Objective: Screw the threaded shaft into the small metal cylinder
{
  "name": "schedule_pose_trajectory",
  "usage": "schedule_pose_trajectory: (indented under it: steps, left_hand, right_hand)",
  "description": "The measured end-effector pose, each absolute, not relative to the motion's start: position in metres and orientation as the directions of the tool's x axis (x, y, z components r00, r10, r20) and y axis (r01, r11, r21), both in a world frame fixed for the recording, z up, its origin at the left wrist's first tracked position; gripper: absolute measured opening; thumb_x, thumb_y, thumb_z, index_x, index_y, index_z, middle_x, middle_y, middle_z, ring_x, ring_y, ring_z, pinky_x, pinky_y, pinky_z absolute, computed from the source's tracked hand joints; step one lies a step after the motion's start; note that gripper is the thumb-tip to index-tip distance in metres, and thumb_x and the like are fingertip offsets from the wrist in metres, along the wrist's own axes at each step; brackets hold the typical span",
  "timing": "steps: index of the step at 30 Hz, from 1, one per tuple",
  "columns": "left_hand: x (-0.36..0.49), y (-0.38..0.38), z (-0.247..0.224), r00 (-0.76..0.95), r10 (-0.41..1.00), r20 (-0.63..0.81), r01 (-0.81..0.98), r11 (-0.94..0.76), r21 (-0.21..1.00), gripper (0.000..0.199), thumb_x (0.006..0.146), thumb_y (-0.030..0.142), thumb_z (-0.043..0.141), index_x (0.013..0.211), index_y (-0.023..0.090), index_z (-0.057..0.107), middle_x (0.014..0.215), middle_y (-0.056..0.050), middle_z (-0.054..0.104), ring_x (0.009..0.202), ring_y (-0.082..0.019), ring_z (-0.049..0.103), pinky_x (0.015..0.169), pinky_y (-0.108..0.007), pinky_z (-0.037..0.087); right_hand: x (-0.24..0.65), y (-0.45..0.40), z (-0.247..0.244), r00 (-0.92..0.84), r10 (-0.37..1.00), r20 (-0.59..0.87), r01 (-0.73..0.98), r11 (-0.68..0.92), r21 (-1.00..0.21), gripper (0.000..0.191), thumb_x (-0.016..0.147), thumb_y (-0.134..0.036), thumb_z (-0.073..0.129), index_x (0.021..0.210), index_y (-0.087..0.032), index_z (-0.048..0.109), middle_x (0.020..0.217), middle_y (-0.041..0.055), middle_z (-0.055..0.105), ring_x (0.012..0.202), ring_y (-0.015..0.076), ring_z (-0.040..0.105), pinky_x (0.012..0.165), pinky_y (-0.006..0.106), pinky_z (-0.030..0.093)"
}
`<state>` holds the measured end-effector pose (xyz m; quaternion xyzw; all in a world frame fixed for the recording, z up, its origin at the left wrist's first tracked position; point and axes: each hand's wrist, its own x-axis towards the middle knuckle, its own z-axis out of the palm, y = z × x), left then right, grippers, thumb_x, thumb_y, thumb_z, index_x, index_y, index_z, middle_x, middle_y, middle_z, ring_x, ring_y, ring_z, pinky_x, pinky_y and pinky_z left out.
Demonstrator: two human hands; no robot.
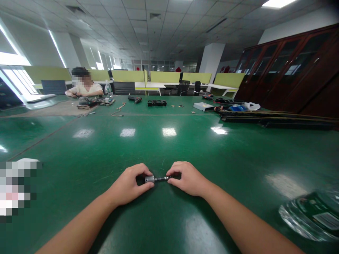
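Note:
My left hand (129,186) pinches a short silver metal cylinder (149,179) between thumb and fingers, low over the green table. From its right side a thin dark shaft (160,179) runs level towards my right hand (189,180). The fingers and thumb of that hand are closed on the shaft's right end, where narrow ridges or coils show. Cylinder and shaft lie in one line and look like a single rod-like tool part, perhaps a drill attachment; its exact kind I cannot make out.
A large clear bottle (312,215) lies at the right edge; a blurred-out white thing (13,187) is at the left. Further back are a power drill (135,99), a black block (157,103), a grey box (203,106) and long dark strips (278,120). Another person (86,88) sits at the far left.

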<state>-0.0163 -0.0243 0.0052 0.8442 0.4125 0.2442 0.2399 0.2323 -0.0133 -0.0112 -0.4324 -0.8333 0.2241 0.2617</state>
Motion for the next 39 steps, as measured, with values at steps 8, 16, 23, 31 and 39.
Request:
schedule_pose_trajectory:
  steps: [8, 16, 23, 31, 39]
  left_hand:
    - [-0.006, -0.028, 0.002, 0.534, 0.827, 0.177, 0.596, -0.516, 0.615, 0.021, 0.074, 0.02, 0.07, 0.091, 0.02, 0.057, 0.088, 0.0, 0.061, 0.08, -0.017, 0.057, 0.07, -0.027, 0.044]
    - [-0.005, -0.03, 0.005, 0.558, 0.819, 0.131, 0.589, -0.502, 0.633, 0.013, 0.087, 0.031, 0.06, 0.095, 0.02, 0.059, 0.09, -0.001, 0.063, 0.084, -0.018, 0.059, 0.077, -0.029, 0.045]
    - [-0.005, -0.03, 0.006, 0.561, 0.816, 0.137, 0.587, -0.509, 0.629, 0.016, 0.083, 0.029, 0.064, 0.096, 0.02, 0.062, 0.091, -0.002, 0.066, 0.084, -0.018, 0.06, 0.076, -0.029, 0.046]
    - [-0.005, -0.028, 0.004, 0.55, 0.824, 0.137, 0.586, -0.498, 0.64, 0.019, 0.078, 0.027, 0.069, 0.095, 0.02, 0.063, 0.09, -0.001, 0.067, 0.083, -0.018, 0.061, 0.075, -0.028, 0.046]
    - [-0.006, -0.028, 0.003, 0.535, 0.835, 0.129, 0.6, -0.483, 0.637, 0.017, 0.078, 0.029, 0.07, 0.089, 0.019, 0.063, 0.087, -0.001, 0.066, 0.081, -0.018, 0.061, 0.073, -0.028, 0.045]
  right_hand:
    - [0.214, -0.024, -0.014, -0.521, 0.806, 0.281, 0.522, 0.562, -0.642, 0.019, 0.076, -0.02, 0.073, 0.094, -0.022, 0.07, 0.083, 0.0003, 0.069, 0.078, 0.0151, 0.06, 0.077, 0.029, 0.042]
    - [0.215, -0.024, -0.014, -0.549, 0.789, 0.276, 0.536, 0.585, -0.608, 0.014, 0.078, -0.017, 0.071, 0.092, -0.022, 0.071, 0.085, 0.0003, 0.07, 0.082, 0.0153, 0.059, 0.081, 0.031, 0.04]
    - [0.215, -0.024, -0.012, -0.569, 0.772, 0.282, 0.539, 0.609, -0.581, 0.012, 0.081, -0.022, 0.07, 0.093, -0.022, 0.073, 0.083, 0.0015, 0.069, 0.083, 0.0161, 0.059, 0.08, 0.031, 0.04]
    - [0.215, -0.025, -0.015, -0.571, 0.769, 0.288, 0.543, 0.616, -0.571, 0.016, 0.077, -0.022, 0.073, 0.093, -0.023, 0.072, 0.084, 0.0006, 0.069, 0.083, 0.0159, 0.059, 0.082, 0.031, 0.04]
    - [0.214, -0.024, -0.015, -0.572, 0.766, 0.295, 0.541, 0.622, -0.566, 0.015, 0.078, -0.023, 0.072, 0.092, -0.023, 0.073, 0.083, 0.001, 0.07, 0.082, 0.016, 0.06, 0.081, 0.031, 0.039]
